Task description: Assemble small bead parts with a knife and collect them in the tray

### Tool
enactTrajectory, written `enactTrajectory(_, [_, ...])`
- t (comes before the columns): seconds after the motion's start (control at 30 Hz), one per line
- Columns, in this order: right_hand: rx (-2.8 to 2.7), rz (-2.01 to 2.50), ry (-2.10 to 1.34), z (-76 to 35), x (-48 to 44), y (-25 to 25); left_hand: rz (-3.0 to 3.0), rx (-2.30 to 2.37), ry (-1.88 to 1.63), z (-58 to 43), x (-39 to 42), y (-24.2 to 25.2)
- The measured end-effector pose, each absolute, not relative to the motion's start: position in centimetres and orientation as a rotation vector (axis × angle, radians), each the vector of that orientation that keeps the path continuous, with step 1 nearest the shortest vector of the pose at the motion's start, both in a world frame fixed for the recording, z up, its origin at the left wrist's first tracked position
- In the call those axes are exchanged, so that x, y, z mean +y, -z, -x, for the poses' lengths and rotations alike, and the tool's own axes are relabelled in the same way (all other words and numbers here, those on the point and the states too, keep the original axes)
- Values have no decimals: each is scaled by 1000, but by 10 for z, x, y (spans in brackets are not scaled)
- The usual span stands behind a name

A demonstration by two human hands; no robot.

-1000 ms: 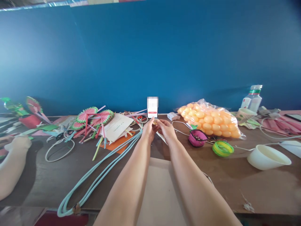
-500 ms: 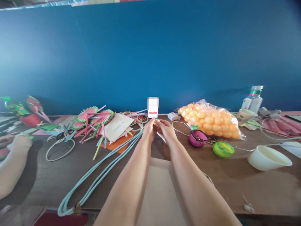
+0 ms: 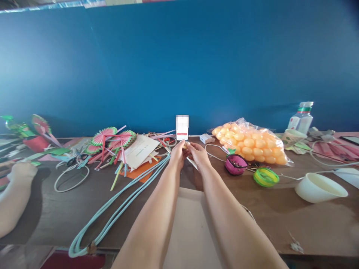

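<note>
Both hands meet at the middle of the table, arms stretched out. My left hand (image 3: 177, 154) is closed, its thumb and fingertips pinching a small yellowish piece (image 3: 184, 146). From the other side my right hand (image 3: 197, 153) grips the same piece, fingers curled. The piece is mostly covered, too small to name. Just behind the fingertips a phone (image 3: 182, 131) stands upright with a white screen, close to the blue wall. A white strip (image 3: 192, 163) shows below my right hand.
Left lie paper watermelon fans (image 3: 123, 140), papers (image 3: 138, 151) and pale-blue tubing (image 3: 117, 203). To the right are a bag of orange balls (image 3: 252, 144), a magenta pouch (image 3: 236, 164), a green-yellow roll (image 3: 266, 177) and a white cup (image 3: 321, 188). Another person's hand (image 3: 24, 172) works at far left.
My hands keep the same grip in the same place. The other person's hand at far left has shifted slightly to the left.
</note>
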State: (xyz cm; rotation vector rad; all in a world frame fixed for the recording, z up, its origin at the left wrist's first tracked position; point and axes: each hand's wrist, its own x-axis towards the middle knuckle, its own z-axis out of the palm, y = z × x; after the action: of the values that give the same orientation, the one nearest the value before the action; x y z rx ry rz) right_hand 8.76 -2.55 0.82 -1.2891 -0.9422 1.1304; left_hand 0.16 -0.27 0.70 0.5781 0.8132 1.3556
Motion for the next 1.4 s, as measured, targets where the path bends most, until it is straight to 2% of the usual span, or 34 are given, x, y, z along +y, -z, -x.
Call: enactTrajectory(1.4, [-992,1397,-1083,-88,-18,1,-615,1010,-1369,-10,0,-1])
